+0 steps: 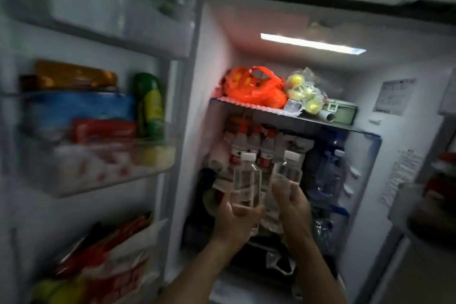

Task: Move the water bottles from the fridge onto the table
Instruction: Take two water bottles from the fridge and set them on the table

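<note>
A view from head height looks into an open fridge, its inside lit by a light strip at the top. Two bare forearms reach in from the bottom edge of the frame.

The left hand holds a clear water bottle with a white cap upright, its grip curled round the lower part of the bottle. The right hand holds a second clear water bottle with a white cap, also upright, with fingers wrapped round its lower body. The two bottles sit just beside each other, in front of the fridge's middle shelf and not resting on it.

Behind them, on that middle shelf, stand several more red-capped bottles with red labels, packed close together. To their right is a large blue-tinted jug, near the shelf's right edge.

On the top shelf, an orange plastic bag lies toward the left edge, touching a clear bag of yellow fruit beside it. A pale green box sits at the right end of that shelf.

The open door on the left carries bins holding blurred packets, among them a green bottle and a blue package.
</note>
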`<state>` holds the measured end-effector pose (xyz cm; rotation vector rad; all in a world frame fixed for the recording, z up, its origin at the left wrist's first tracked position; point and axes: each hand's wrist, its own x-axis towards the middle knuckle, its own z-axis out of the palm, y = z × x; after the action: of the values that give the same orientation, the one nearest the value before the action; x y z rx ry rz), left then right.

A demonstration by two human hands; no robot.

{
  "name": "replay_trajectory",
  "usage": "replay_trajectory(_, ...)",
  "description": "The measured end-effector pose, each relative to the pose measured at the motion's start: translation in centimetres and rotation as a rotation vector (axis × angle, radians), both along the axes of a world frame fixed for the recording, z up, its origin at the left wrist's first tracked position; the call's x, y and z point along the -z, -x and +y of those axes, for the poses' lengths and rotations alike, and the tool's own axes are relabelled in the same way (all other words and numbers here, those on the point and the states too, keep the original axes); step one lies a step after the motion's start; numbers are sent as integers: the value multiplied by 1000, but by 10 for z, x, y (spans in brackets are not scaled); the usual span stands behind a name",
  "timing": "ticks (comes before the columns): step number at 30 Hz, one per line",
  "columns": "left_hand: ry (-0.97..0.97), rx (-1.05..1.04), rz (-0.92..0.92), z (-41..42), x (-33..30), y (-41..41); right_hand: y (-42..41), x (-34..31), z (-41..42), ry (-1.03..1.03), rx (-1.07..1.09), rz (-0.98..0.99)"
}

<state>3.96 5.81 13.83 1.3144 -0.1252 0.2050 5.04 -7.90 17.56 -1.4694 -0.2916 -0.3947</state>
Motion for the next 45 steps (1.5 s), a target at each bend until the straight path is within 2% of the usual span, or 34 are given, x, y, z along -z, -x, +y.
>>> replay_trajectory(4,-61,52,75,25,20,81,78,15,15,10,-85,31)
replay_trajectory(6,-66,110,63,39,24,119,110,19,22,44,-121,18)
replay_trajectory(8,-102,68,10,53,19,157,139,19,35,26,-204,-8)
replay_trajectory(12,-210,-137,-86,83,-10,229,193,-1,70,-19,-374,-102)
replay_trajectory(15,-202,-297,-62,106,-28,285,230,-13,102,3,-495,-156)
replay_trajectory(24,-220,-776,57,188,-31,442,340,-13,230,34,-922,-98)
replay_trajectory(27,-243,-931,77,224,-32,476,367,-7,281,32,-982,-57)
replay_trajectory(36,-298,-1058,113,376,-19,505,381,13,454,25,-1152,55)
replay_trajectory(45,-383,-1029,125,593,0,456,327,34,668,151,-1110,39)
